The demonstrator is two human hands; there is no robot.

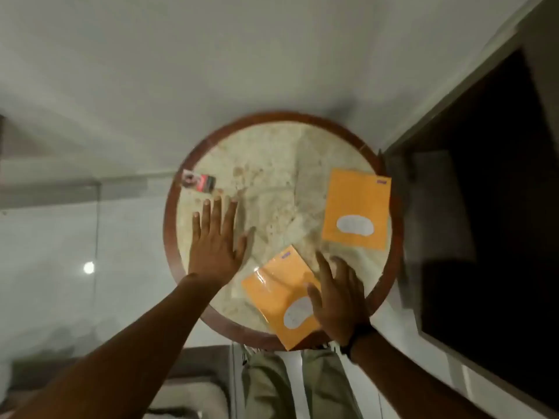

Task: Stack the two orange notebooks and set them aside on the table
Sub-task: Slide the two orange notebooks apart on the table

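Observation:
Two orange notebooks lie apart on a round marble table [272, 164] with a red-brown rim. The far notebook [357, 204] lies flat at the table's right side, with a white label near its lower end. The near notebook [275, 294] lies tilted at the front edge and slightly overhangs the rim. My right hand [338, 300] is spread over the near notebook's right part, with its thumb on the cover beside the white label. My left hand [216, 237] is flat, fingers apart, over the bare left part of the table and holds nothing.
A small red and white box [201, 182] lies at the table's left edge, just beyond my left fingertips. A dark cabinet or screen [484, 207] stands close on the right. My legs [296, 385] are below the table's front edge. White floor surrounds the table.

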